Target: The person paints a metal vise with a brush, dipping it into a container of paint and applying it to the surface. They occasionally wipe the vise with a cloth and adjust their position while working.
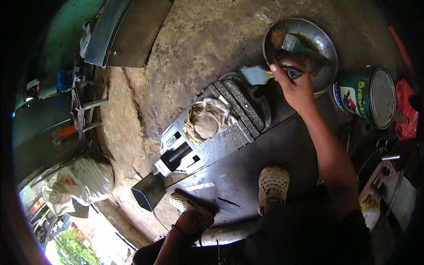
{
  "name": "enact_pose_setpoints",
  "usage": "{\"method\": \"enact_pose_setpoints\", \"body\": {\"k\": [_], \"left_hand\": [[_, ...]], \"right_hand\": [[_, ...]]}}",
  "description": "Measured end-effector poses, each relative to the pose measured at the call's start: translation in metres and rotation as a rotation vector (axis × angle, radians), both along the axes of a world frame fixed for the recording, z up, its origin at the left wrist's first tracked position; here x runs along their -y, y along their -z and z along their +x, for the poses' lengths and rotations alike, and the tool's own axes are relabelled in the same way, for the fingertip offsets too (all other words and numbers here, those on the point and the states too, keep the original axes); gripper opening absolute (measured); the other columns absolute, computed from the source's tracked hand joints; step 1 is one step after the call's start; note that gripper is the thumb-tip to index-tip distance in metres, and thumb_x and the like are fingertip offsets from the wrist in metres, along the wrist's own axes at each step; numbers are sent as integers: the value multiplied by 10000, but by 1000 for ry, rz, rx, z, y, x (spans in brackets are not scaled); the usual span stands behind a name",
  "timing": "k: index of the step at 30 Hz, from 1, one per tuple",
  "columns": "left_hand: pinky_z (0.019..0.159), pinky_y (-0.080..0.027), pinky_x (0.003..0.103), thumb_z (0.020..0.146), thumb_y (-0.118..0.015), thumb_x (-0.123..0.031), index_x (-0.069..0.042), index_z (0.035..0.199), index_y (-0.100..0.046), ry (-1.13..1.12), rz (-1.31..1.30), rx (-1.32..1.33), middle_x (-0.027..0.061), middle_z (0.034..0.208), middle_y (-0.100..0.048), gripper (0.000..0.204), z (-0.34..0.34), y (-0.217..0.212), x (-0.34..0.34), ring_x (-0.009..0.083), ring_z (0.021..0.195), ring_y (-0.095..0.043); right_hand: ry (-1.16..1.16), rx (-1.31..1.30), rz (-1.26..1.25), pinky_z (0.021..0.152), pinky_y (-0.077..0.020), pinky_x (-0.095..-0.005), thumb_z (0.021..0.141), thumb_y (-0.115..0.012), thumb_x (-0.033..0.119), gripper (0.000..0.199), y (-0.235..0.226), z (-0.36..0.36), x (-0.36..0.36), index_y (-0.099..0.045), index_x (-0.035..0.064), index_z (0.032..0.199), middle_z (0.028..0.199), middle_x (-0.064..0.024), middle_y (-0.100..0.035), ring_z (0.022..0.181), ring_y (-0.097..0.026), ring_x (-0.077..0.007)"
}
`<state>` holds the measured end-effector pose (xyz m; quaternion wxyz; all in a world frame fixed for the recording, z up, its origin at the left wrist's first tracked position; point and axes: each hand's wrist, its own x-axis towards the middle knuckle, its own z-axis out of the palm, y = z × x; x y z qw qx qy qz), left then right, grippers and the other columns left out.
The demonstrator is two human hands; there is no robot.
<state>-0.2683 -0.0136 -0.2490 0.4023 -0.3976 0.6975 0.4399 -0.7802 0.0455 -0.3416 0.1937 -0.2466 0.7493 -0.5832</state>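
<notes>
My right hand (297,86) grips a scraper (256,75) by its black-and-yellow handle. Its wide grey blade points left, over the end of a heavy machine vise (240,108). A crumpled, stained beige rag (210,118) lies on top of the vise. Just beyond my right hand is a round metal pan (324,33), where a flat tool (304,48) with a pale end and a green body lies among brown residue. Low in the view, my left hand (192,221) is curled closed by my left shoe; whether it holds anything is hidden.
A green paint can (366,95) lies on its side at the right, beside red plastic (405,110). Under the vise runs a dark metal plate (234,163); a square tube (149,193) sticks out at its left. Tools and metal parts (388,176) crowd the lower right.
</notes>
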Motion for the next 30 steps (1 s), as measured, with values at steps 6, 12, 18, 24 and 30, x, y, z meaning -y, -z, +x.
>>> {"method": "enact_pose_setpoints", "body": {"k": [6,12,18,24,30], "left_hand": [[807,-535,379,881,-648,-246,-29,1017,-677,-22,-28,-53,164,976,-706,258,2,5,-1,308,929,-683],[799,-535,402,869,-646,-205,-13,1012,-652,-64,-97,-124,185,927,-690,239,-32,-16,-1,350,917,-673],[912,-474,455,796,-737,-180,8,1168,-557,123,-729,-781,215,1133,-594,455,-149,17,55,416,1062,-569],[914,-488,430,812,-720,-414,-151,1251,-613,286,-864,-666,176,1189,-600,523,-230,50,108,372,1092,-580],[757,-545,346,935,-619,-384,21,1186,-577,-305,-557,-758,197,996,-701,478,-176,13,138,235,881,-695]], "right_hand": [[-10,-10,-2,614,-446,-300,882,-694,244,262,-8,5,-4,-656,-6,814,658,-57,-623,636,-560,-119],[41,-59,-14,614,-439,-290,904,-668,278,284,-14,11,-20,-649,5,829,667,-46,-607,639,-548,-111],[121,9,-89,610,-440,-264,928,-654,311,310,-32,26,-37,-644,19,824,672,-5,-602,640,-544,-83],[294,157,-57,590,-454,-253,903,-688,373,338,-41,39,-65,-645,38,895,700,-4,-608,642,-574,-88],[432,461,-185,597,-444,-223,893,-689,417,381,-34,47,-81,-654,38,910,736,-27,-630,622,-532,-81]]}}
